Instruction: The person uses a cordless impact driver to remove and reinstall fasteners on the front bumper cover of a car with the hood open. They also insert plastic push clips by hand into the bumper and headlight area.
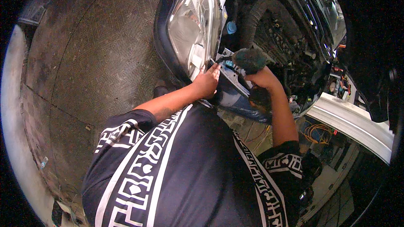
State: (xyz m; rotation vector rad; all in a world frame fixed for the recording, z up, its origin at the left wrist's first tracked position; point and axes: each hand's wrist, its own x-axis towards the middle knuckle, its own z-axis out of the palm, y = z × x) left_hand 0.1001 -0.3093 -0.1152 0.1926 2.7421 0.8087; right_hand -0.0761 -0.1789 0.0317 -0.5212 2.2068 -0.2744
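Observation:
A cordless drill (249, 60) is in my right hand (264, 78), whose fingers wrap round its grip. Its nose points left, toward a metal strip (235, 81) beside the headlight. The battery end (259, 96) hangs below my hand. My left hand (206, 83) lies at the lower end of a large clear headlight (189, 23), fingers stretched forward and touching the edge by the strip. The drill's tip is close to those fingertips; whether it meets a screw is too small to tell.
Around the headlight is a dark car front (162, 38), its engine bay exposed, with a ribbed hose (252, 19) and a blue cap (231, 27). A silver panel (353, 120) stands at the right, near an orange coiled cable (317, 133). Patterned flooring (109, 38) spreads leftward.

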